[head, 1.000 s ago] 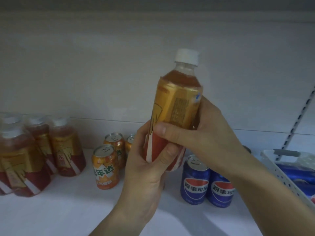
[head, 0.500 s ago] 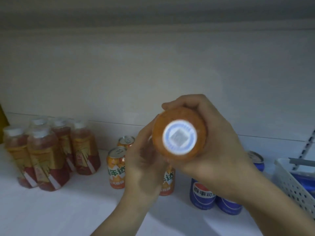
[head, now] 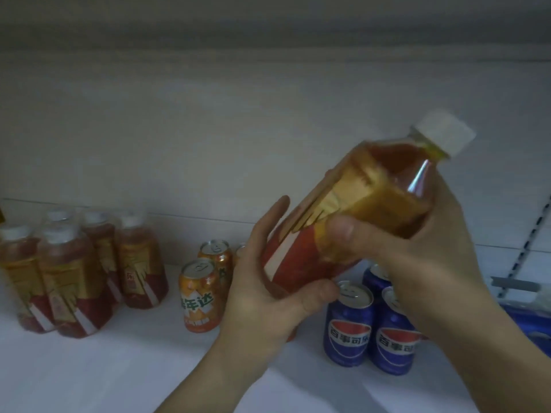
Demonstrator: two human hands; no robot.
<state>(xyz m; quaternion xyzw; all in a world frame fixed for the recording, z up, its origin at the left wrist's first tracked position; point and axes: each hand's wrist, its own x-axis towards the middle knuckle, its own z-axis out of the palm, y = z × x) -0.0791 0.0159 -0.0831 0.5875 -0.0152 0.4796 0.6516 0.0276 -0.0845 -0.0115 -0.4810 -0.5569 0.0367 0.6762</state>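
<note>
Right grip [head: 417, 257] clamps round the tea bottle [head: 372, 189] at mid-label, left grip [head: 262, 302] clasps its base, cap [head: 444, 132] tilted toward two o'clock above the shelf [head: 119, 368]. Full, so I expect weight; smooth plastic, best held at the label.

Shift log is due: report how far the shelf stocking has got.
Done: the shelved bottles stand grouped at the left of the shelf, with orange cans and blue cans to their right. In hand: the left hand and right hand both hold one tea bottle, capped and tilted, above the cans. Left: standing it on the shelf.
</note>
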